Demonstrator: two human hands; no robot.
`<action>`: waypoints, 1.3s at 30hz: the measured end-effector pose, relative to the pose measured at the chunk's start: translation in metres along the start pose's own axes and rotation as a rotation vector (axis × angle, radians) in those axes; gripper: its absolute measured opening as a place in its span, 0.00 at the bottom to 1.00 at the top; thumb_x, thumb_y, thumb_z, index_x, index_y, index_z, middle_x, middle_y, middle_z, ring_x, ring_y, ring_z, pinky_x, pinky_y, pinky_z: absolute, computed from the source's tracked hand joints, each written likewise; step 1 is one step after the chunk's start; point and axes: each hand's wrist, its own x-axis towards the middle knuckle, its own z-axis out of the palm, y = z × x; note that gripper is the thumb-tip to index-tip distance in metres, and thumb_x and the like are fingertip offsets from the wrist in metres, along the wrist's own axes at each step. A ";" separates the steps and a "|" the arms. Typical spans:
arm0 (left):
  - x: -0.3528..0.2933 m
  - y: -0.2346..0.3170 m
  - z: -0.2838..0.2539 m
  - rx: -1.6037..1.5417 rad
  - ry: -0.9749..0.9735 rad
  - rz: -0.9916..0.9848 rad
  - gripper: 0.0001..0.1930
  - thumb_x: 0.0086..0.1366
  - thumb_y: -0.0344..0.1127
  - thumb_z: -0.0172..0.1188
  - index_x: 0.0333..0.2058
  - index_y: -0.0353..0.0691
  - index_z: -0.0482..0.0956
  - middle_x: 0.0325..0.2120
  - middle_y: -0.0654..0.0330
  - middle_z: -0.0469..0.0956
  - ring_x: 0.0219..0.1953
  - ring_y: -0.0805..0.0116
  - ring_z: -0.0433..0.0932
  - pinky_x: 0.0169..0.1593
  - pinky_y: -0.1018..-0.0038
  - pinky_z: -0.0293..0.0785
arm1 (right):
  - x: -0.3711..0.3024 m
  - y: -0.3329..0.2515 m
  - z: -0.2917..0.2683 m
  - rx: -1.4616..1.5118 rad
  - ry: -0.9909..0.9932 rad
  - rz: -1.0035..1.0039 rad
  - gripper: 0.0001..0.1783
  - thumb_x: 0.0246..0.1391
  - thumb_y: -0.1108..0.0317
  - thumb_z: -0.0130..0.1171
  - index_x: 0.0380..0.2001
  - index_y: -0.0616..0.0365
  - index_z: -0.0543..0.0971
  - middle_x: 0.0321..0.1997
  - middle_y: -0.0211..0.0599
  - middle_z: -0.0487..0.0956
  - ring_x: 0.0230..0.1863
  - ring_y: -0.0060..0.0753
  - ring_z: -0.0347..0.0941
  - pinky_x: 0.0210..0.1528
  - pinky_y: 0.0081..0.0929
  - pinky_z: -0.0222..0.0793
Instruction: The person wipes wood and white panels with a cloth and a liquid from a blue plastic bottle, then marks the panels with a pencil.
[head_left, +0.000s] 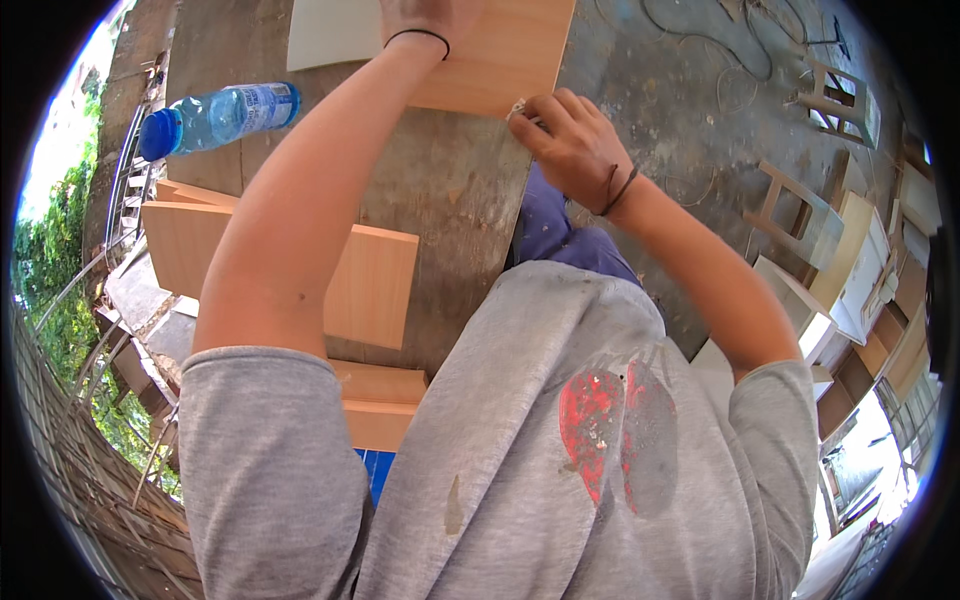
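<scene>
A light wood-grain board [510,60] lies on the workbench at the top of the view. Beside its left part is a white panel [328,35]. My left hand [430,14] reaches over them, and the upper edge of the picture cuts off its fingers. By the board's near right corner, my right hand [572,138] is closed with its fingers curled. A small whitish scrap [517,108] pokes out between thumb and forefinger; its kind is not clear. Whether this hand touches the board cannot be made out.
A blue-capped plastic bottle [235,112] lies on its side on the bench [450,170]. Several wood-grain boards [375,285] are left of my body, partly behind my left arm. To the right, wooden frames [800,215] and cabinet parts [850,265] stand on the floor, with cables [745,60] farther off.
</scene>
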 end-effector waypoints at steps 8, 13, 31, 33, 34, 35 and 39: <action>-0.001 -0.002 0.001 0.036 0.009 0.018 0.23 0.63 0.50 0.55 0.53 0.46 0.74 0.61 0.54 0.64 0.62 0.56 0.63 0.62 0.60 0.57 | -0.016 0.019 -0.010 0.075 -0.052 0.045 0.15 0.39 0.79 0.57 0.35 0.57 0.78 0.37 0.36 0.75 0.40 0.40 0.72 0.41 0.33 0.72; -0.004 -0.004 0.002 0.042 0.005 0.023 0.23 0.63 0.50 0.55 0.53 0.46 0.74 0.61 0.54 0.64 0.62 0.56 0.63 0.62 0.60 0.58 | -0.019 0.016 -0.024 0.160 0.088 0.174 0.13 0.41 0.79 0.58 0.35 0.58 0.78 0.37 0.38 0.75 0.39 0.42 0.73 0.39 0.32 0.72; 0.002 -0.027 0.005 -0.302 -0.051 -0.065 0.27 0.55 0.48 0.65 0.53 0.44 0.75 0.60 0.48 0.64 0.63 0.55 0.62 0.66 0.62 0.54 | -0.060 0.045 -0.042 0.659 0.127 0.839 0.07 0.51 0.70 0.59 0.32 0.62 0.79 0.31 0.36 0.79 0.31 0.32 0.74 0.37 0.24 0.69; 0.004 -0.028 0.001 -0.314 -0.055 -0.091 0.30 0.56 0.51 0.63 0.54 0.41 0.72 0.60 0.47 0.63 0.63 0.53 0.61 0.65 0.61 0.54 | -0.055 0.046 -0.044 0.901 0.199 0.982 0.07 0.53 0.70 0.60 0.34 0.62 0.80 0.32 0.32 0.79 0.32 0.23 0.72 0.36 0.20 0.68; 0.005 -0.027 0.001 -0.310 -0.031 -0.057 0.32 0.57 0.53 0.60 0.54 0.38 0.69 0.60 0.47 0.62 0.62 0.50 0.61 0.64 0.59 0.56 | -0.053 0.048 -0.046 1.016 0.235 1.050 0.08 0.53 0.70 0.60 0.35 0.62 0.80 0.32 0.30 0.80 0.32 0.19 0.71 0.36 0.18 0.67; 0.007 -0.026 0.003 -0.310 0.005 -0.023 0.34 0.59 0.56 0.57 0.55 0.35 0.66 0.60 0.46 0.62 0.61 0.48 0.61 0.62 0.57 0.58 | -0.048 0.048 -0.047 1.024 0.274 1.027 0.07 0.54 0.70 0.60 0.35 0.62 0.79 0.32 0.27 0.78 0.32 0.16 0.69 0.35 0.17 0.66; 0.002 -0.016 0.003 -0.009 -0.028 -0.154 0.41 0.59 0.61 0.55 0.60 0.32 0.61 0.62 0.45 0.59 0.65 0.50 0.56 0.67 0.62 0.51 | -0.031 0.057 -0.045 1.038 0.395 1.004 0.06 0.57 0.70 0.58 0.36 0.61 0.78 0.30 0.23 0.75 0.30 0.13 0.65 0.33 0.16 0.64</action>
